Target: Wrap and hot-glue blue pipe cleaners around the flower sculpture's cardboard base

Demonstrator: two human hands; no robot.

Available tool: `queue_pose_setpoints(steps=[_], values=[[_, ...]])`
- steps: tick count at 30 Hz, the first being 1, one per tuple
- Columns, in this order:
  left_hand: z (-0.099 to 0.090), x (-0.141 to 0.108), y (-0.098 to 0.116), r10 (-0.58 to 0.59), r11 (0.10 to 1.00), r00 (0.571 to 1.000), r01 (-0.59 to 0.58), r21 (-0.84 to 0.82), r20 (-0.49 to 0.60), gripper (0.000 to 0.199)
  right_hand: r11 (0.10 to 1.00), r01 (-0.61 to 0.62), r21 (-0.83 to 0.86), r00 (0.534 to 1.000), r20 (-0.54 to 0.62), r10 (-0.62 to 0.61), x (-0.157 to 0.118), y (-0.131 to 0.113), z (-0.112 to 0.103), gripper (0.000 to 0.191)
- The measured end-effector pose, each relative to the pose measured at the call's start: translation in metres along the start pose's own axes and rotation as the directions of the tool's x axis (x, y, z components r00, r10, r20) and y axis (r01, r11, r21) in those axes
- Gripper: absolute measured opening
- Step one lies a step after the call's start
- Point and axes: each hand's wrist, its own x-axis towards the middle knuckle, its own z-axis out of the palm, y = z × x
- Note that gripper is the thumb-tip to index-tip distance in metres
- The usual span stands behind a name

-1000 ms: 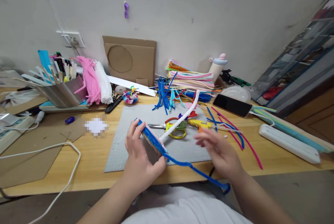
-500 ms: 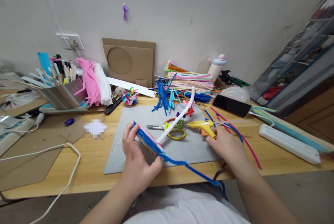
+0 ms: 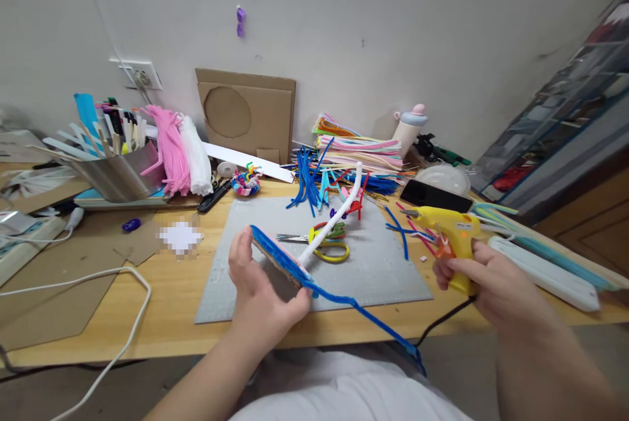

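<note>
My left hand (image 3: 263,296) grips a flat cardboard piece (image 3: 282,264) on edge, its rim lined with blue pipe cleaner. A long blue strand (image 3: 373,321) trails from its lower corner toward my lap, and a white fuzzy stem (image 3: 334,218) rises from its far side. My right hand (image 3: 484,277) is closed around the handle of a yellow glue gun (image 3: 449,231), whose nozzle points left. Scissors (image 3: 331,251) with yellow handles lie on the grey cutting mat (image 3: 230,277), just beyond the cardboard piece.
Blue pipe cleaners (image 3: 307,179) and pastel bundles lie at the back. A black phone (image 3: 435,196) and white power strip (image 3: 545,275) are at the right. A metal holder (image 3: 120,175) of sticks stands left, near a white cable (image 3: 142,316). Cardboard (image 3: 275,113) leans on the wall.
My right hand has moved right and lifted the glue gun, now upright and off the mat. The cardboard piece in my left hand has tilted slightly.
</note>
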Motion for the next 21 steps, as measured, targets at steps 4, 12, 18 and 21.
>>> queue_pose_setpoints(steps=[4,12,18,21], values=[[0.003,0.001,0.002,-0.005,1.0,0.999,0.004,-0.025,-0.052,0.118,0.896,-0.207,0.392,0.973,0.177,0.148,-0.01,-0.013,0.018,0.025],[0.01,0.003,0.004,0.036,0.994,0.991,-0.048,-0.093,-0.127,0.106,0.857,-0.114,0.502,0.986,0.163,0.035,-0.012,-0.033,0.039,0.038],[0.011,0.007,0.012,0.094,0.994,0.99,-0.1,-0.053,-0.107,0.103,0.975,0.134,0.175,0.984,0.097,-0.152,-0.034,-0.037,0.059,0.03],[0.013,0.008,0.016,0.099,0.994,0.99,-0.102,-0.025,-0.101,0.103,0.977,0.21,0.031,0.959,0.188,-0.212,-0.042,-0.036,0.063,0.023]])
